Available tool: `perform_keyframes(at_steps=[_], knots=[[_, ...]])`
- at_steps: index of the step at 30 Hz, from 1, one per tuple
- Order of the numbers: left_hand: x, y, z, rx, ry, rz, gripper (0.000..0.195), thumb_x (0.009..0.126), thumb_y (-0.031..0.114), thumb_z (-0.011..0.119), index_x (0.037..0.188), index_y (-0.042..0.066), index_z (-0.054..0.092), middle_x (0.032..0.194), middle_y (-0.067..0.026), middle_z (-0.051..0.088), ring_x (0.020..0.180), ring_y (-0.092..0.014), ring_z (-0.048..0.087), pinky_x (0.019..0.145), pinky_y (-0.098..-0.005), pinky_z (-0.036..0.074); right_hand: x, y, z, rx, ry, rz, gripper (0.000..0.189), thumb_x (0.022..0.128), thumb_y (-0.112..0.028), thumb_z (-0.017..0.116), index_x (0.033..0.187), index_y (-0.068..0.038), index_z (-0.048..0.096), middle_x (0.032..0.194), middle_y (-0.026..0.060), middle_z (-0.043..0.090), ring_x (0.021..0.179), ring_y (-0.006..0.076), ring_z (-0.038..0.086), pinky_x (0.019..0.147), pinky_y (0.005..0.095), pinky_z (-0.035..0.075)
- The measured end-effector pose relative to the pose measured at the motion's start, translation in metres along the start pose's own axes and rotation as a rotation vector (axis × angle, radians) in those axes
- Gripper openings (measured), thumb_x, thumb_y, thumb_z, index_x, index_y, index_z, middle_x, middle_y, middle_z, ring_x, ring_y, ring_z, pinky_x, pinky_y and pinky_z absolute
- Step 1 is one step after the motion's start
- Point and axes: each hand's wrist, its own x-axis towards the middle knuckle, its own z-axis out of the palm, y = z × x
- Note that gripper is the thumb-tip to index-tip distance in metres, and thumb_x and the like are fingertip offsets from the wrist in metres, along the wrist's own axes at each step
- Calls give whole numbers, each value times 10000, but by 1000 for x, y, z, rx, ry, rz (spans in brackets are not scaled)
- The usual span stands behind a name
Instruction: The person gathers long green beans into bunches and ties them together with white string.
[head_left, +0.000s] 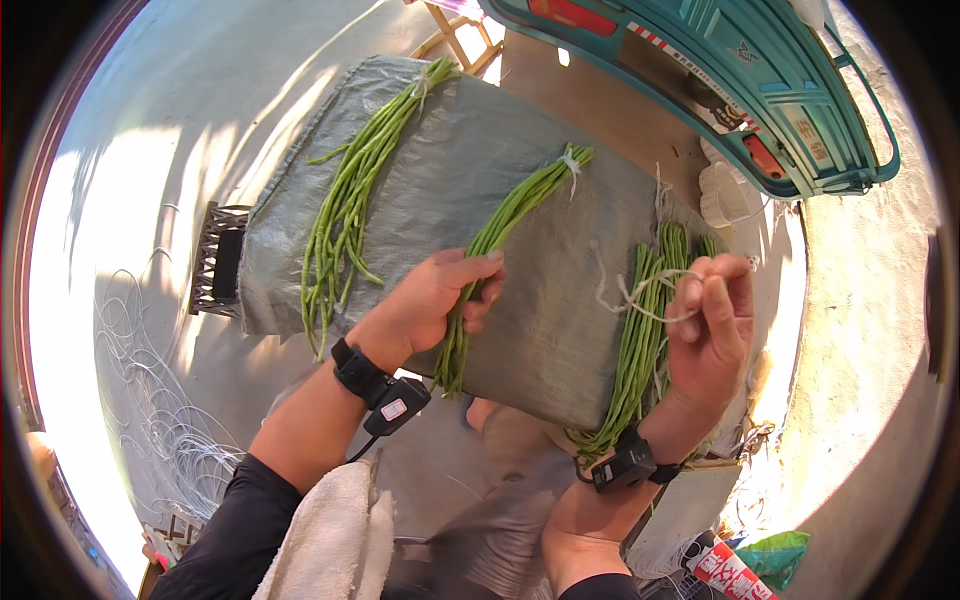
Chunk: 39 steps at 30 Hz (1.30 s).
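My left hand (457, 292) grips the middle bundle of long green yardlong beans (514, 204), whose far end is tied with white string (572, 160). My right hand (709, 322) pinches a looped length of white string (637, 294) in its fingertips, held above more beans. Under that hand lies a thick pile of bean bundles (636, 352) at the right side. Another tied bundle (360, 169) rests on the left part of the grey woven plastic sheet (555, 322), its loose ends fanned toward me and over the near edge.
A teal cargo tricycle (750, 67) stands at the far right. Tangled white cord (165, 435) lies on the floor at left, near a black crate (217, 259) showing under the sheet. A white towel (330, 532) hangs before me. Near my right elbow is a green bag (776, 555).
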Motion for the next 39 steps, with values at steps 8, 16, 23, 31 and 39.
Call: perform_keyframes(at_steps=[8,16,23,31,39], knots=[[-2,-2,0,-20,10,48,259,1051,310,636,1004,58,609,874,-51,583,622,-113,450,573,-298,378,7,22,25,-117,77,223,117,1015,-138,696,1086,-46,685,854,32,651,640,59,534,536,179,366],[0,-7,5,-55,30,160,284,1070,326,613,1069,43,618,932,-65,633,635,-112,447,586,-301,387,8,24,39,-521,-288,495,110,938,-95,721,1019,-21,721,819,-11,678,705,34,568,629,198,434],[-7,0,10,32,-166,164,300,1074,332,605,1141,41,634,1060,-106,696,620,-103,453,568,-275,399,8,27,45,-416,-334,442,83,950,-69,702,1011,-13,711,825,5,694,675,29,559,598,190,423],[-4,-6,7,-85,-118,14,247,1067,296,629,1111,53,615,905,-54,606,599,-100,452,542,-271,393,16,33,10,-262,216,161,113,994,-136,711,1065,-50,696,824,-2,629,602,37,466,541,179,348],[-5,-2,3,-127,-102,-35,257,1072,299,621,1121,47,627,863,-22,553,601,-91,427,544,-263,362,17,42,-14,-820,334,95,142,970,-107,722,1091,-36,701,883,36,661,701,107,569,638,245,458]])
